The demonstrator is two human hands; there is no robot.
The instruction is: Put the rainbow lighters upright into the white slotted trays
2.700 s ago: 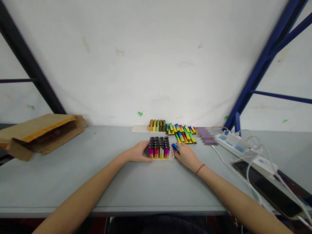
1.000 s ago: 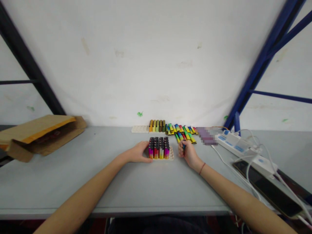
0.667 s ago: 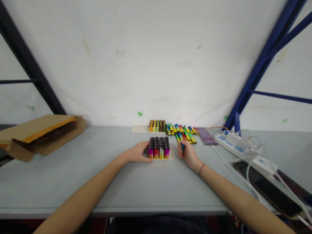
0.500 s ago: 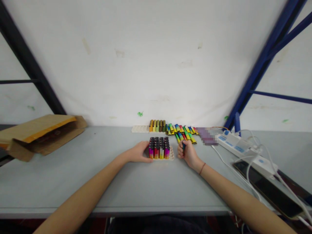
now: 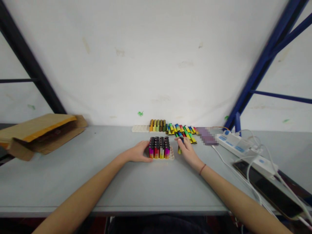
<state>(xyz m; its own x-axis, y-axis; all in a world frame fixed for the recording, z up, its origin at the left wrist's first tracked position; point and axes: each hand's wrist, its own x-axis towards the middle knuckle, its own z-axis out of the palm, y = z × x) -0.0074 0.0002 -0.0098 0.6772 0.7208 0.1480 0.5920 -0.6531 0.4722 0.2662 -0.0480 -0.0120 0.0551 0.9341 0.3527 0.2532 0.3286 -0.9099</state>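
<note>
Head view: the right hand, fisted moments earlier, now has a narrow fingertip grip on one lighter, its yellow end downward. The left hand, spread open, braces the left end of the white tray. The lighter, just beside the tray's right side, seems thereby better exposed for handling.

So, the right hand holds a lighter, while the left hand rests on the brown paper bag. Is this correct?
Not quite: the left hand is not on the brown paper bag. The head view shows it at the left end of the front white tray of upright lighters. The right hand does hold a lighter.
</note>
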